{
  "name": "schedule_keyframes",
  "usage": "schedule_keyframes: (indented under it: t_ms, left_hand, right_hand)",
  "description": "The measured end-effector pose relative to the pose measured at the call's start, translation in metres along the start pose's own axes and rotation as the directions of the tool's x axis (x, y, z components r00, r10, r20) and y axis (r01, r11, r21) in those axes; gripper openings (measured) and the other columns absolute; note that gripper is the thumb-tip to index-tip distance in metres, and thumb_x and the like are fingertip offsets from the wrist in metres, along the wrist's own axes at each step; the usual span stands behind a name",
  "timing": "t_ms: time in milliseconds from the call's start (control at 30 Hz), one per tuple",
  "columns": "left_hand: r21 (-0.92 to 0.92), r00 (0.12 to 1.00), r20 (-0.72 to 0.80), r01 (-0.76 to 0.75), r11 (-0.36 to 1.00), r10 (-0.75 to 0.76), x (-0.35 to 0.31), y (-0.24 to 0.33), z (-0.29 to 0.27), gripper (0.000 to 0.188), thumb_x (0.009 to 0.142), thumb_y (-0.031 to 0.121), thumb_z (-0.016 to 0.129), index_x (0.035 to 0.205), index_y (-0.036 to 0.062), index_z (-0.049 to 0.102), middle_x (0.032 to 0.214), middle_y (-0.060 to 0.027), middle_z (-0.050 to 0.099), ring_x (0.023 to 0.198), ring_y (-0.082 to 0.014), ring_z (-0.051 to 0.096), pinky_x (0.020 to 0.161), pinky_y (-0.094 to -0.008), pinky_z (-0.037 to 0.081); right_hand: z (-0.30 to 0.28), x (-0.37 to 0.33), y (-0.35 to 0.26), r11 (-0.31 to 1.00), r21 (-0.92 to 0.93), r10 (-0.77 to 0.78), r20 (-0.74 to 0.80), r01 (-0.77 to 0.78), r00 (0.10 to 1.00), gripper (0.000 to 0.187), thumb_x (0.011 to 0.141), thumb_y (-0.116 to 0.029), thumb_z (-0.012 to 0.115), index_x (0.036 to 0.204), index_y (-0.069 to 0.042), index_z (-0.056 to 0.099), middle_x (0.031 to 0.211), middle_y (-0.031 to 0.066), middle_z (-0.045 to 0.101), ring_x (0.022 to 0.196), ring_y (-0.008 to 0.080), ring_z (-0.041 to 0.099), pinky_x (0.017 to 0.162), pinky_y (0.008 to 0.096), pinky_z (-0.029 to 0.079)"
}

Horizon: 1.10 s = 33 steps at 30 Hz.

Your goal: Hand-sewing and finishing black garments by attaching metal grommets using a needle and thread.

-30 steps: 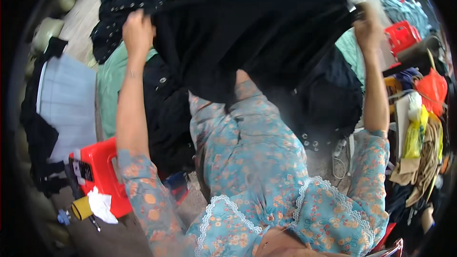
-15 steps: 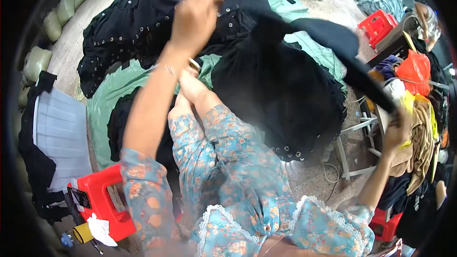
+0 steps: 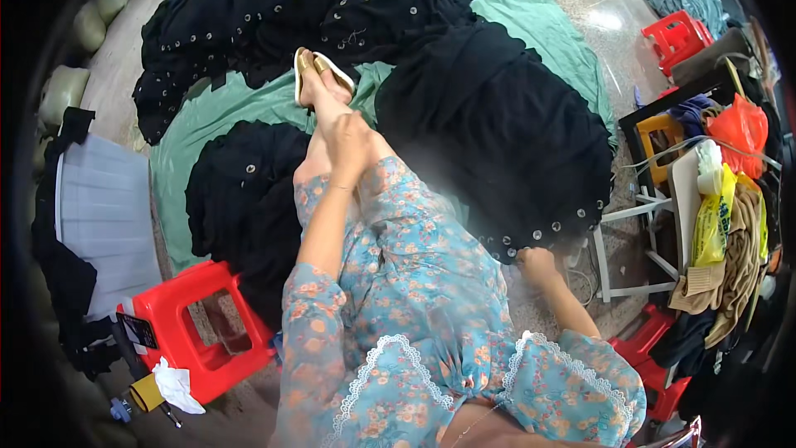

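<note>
Scanning the green sheet point(image 3: 543, 21) remotely, I find the black fabric heap point(image 3: 497, 124) near its right edge: likely soft, limp, weighty. Left hand point(image 3: 349, 146) at the knees point(image 3: 377, 148), right hand point(image 3: 539, 266) at the eyeleted hem point(image 3: 546, 231) where I'd grip; how closed either is, I can't tell.

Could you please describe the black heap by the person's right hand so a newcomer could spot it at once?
Look for the wide green sheet. On it, right of the person's legs, sits a large rounded heap of black cloth. Unlike the other black heaps, it has the right hand at its near edge, by metal rings.
</note>
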<state>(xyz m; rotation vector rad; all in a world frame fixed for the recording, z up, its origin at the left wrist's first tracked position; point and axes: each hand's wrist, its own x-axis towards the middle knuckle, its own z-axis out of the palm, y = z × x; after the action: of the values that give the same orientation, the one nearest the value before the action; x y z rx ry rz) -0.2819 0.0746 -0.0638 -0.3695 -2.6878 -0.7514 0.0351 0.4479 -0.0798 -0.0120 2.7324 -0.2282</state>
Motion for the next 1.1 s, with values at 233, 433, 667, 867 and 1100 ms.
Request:
schedule_keyframes:
  t_ms: [233,433,667,867,1100]
  left_hand:
    - [0.326,0.905,-0.189,0.424,0.845,-0.381,-0.094,-0.149,-0.070,0.044,0.080,0.024,0.076,0.118,0.0033,0.065,0.125,-0.0220,0.059,0.118,-0.0392,0.053,0.102,-0.0486,0.042]
    - [0.417,0.583,0.277,0.643,0.642,-0.764,-0.186,-0.156,-0.105,0.079,0.076,0.020,0.082,0.144,0.0228,0.041,0.151,-0.0170,0.037,0.137,-0.0399,0.039,0.102,-0.0636,0.039]
    - [0.310,0.935,-0.200,0.345,0.886,-0.294,-0.198,-0.179,-0.096,0.025,0.083,0.011,0.072,0.106,0.0053,0.067,0.129,-0.0189,0.056,0.110,-0.0410,0.056,0.090,-0.0477,0.048]
    - [-0.191,0.612,-0.577,0.543,0.818,-0.541,-0.163,-0.094,-0.169,0.028,0.097,0.021,0.060,0.106,-0.0053,0.060,0.097,-0.0253,0.066,0.088,-0.0403,0.063,0.079,-0.0402,0.049]
    - [-0.606,0.929,-0.035,0.274,0.747,-0.369,-0.176,0.081,-0.211,0.027,0.087,0.005,0.070,0.072,0.0013,0.047,0.057,-0.0128,0.035,0.047,-0.0136,0.038,0.044,-0.0363,0.032]
  right_hand:
    - [-0.048,0.055,-0.057,0.971,0.236,0.017,-0.191,0.029,0.981,0.013,0.078,-0.015,0.064,0.090,-0.014,0.070,0.078,0.0163,0.069,0.074,0.0377,0.068,0.067,0.0482,0.054]
    - [-0.074,0.104,-0.151,0.813,0.405,-0.240,-0.420,0.418,0.875,0.034,0.070,-0.002,0.064,0.102,-0.012,0.069,0.089,0.0107,0.072,0.081,0.0318,0.070,0.070,0.0409,0.056]
    - [-0.070,0.107,-0.243,0.636,0.502,-0.411,-0.421,0.586,0.808,0.030,0.074,-0.003,0.065,0.102,-0.013,0.068,0.088,0.0076,0.072,0.079,0.0302,0.069,0.069,0.0408,0.055]
    - [-0.058,0.102,-0.246,0.529,0.594,-0.459,-0.400,0.606,0.793,0.039,0.068,0.007,0.062,0.103,-0.008,0.070,0.093,0.0136,0.071,0.083,0.0308,0.070,0.072,0.0394,0.055]
    - [-0.096,0.119,-0.276,-0.038,0.968,-0.146,-0.251,0.248,0.957,0.026,0.098,-0.017,0.061,0.119,-0.001,0.063,0.093,0.0048,0.071,0.072,0.0082,0.059,0.065,0.0244,0.050]
